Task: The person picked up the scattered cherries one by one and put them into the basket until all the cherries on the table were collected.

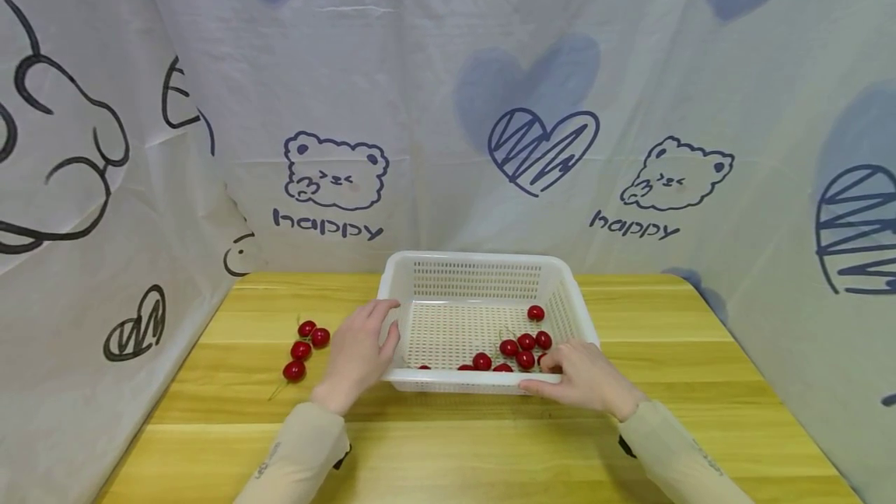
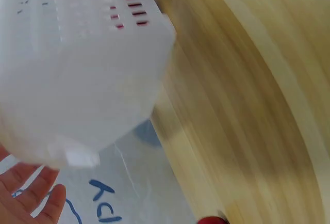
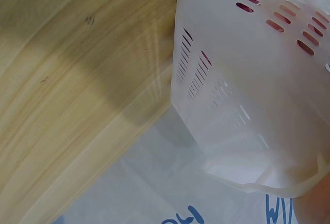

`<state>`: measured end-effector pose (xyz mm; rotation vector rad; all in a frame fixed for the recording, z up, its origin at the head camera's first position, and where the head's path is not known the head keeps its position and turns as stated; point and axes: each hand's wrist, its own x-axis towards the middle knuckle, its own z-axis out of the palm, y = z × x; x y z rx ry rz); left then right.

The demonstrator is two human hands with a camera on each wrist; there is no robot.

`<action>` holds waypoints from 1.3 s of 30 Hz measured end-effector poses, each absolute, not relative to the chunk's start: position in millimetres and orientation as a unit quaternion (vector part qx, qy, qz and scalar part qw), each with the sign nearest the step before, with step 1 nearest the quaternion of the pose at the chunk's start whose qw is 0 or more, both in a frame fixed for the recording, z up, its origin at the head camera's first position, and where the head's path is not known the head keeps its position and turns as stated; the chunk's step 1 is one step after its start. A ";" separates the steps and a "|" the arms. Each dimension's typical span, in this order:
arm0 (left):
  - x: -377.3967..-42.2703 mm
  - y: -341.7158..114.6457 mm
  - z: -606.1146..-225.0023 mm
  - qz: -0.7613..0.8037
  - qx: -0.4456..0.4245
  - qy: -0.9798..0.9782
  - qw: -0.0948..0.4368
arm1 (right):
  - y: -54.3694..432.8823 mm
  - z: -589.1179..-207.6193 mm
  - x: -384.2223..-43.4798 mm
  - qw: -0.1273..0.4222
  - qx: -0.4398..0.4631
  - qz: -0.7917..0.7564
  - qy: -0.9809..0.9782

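A white plastic basket (image 1: 483,257) with slotted walls and floor holds several red cherries (image 1: 525,360), most of them toward its front right. My right hand (image 1: 584,377) grips the basket's front right corner, thumb outside the front rim and fingers curled over inside. At the left end is my left hand (image 1: 360,348), its thumb and fingers spread apart beside the rim. Loosely extended fingers (image 2: 36,195) show next to the basket's corner in the left wrist view. Left of that hand, several cherries (image 1: 301,350) with thin stems lie on the table.
The wooden table (image 1: 448,449) has light yellow planks. Behind it hangs a pale curtain (image 1: 434,99) printed with bears, hearts and the word happy; more of it hangs along both sides. The basket stands near the table's back edge.
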<state>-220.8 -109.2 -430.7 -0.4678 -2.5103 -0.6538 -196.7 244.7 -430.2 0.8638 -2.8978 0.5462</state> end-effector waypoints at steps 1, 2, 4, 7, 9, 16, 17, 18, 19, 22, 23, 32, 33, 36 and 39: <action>-220.5 -112.2 -430.6 -0.240 -0.167 -0.923 0.251 | 244.8 -430.1 -196.7 0.035 0.281 0.179 -0.942; -220.5 -115.4 -431.0 -0.240 -0.163 -0.924 0.251 | 244.8 -430.0 -196.8 0.035 0.282 0.180 -0.942; -219.9 -121.7 -431.5 -0.241 -0.154 -0.926 0.248 | 245.0 -430.0 -197.0 0.036 0.282 0.181 -0.942; -219.4 -131.4 -432.7 -0.244 -0.141 -0.929 0.242 | 245.4 -430.3 -197.4 0.037 0.281 0.179 -0.942; -219.0 -137.7 -433.6 -0.246 -0.134 -0.930 0.238 | 245.7 -430.5 -197.6 0.037 0.280 0.179 -0.942; -217.4 -158.2 -440.8 -0.240 -0.114 -0.934 0.239 | 245.1 -429.7 -197.9 0.034 0.280 0.181 -0.942; -216.6 -160.7 -442.0 -0.240 -0.107 -0.937 0.232 | 245.1 -429.7 -198.0 0.034 0.280 0.180 -0.942; -215.6 -163.2 -443.1 -0.240 -0.101 -0.940 0.223 | 245.2 -429.7 -198.0 0.034 0.281 0.180 -0.942; -214.5 -165.7 -444.2 -0.239 -0.095 -0.942 0.216 | 245.2 -429.9 -198.2 0.034 0.281 0.179 -0.942; -211.7 -172.9 -448.0 -0.233 -0.082 -0.948 0.202 | 245.2 -430.8 -198.6 0.035 0.283 0.177 -0.942; -210.6 -175.4 -449.2 -0.232 -0.080 -0.948 0.201 | 245.2 -431.1 -198.7 0.036 0.284 0.177 -0.942; -204.1 -196.1 -455.6 -0.215 -0.058 -0.960 0.172 | 244.4 -429.9 -198.6 0.039 0.284 0.175 -0.942; -203.5 -198.1 -456.1 -0.211 -0.057 -0.962 0.164 | 244.4 -429.8 -198.5 0.040 0.284 0.174 -0.942; -201.4 -203.1 -458.0 -0.201 -0.054 -0.968 0.140 | 244.2 -429.6 -198.2 0.038 0.283 0.174 -0.942; -199.4 -206.9 -461.1 -0.192 -0.050 -0.974 0.111 | 243.9 -429.5 -197.5 0.033 0.282 0.176 -0.943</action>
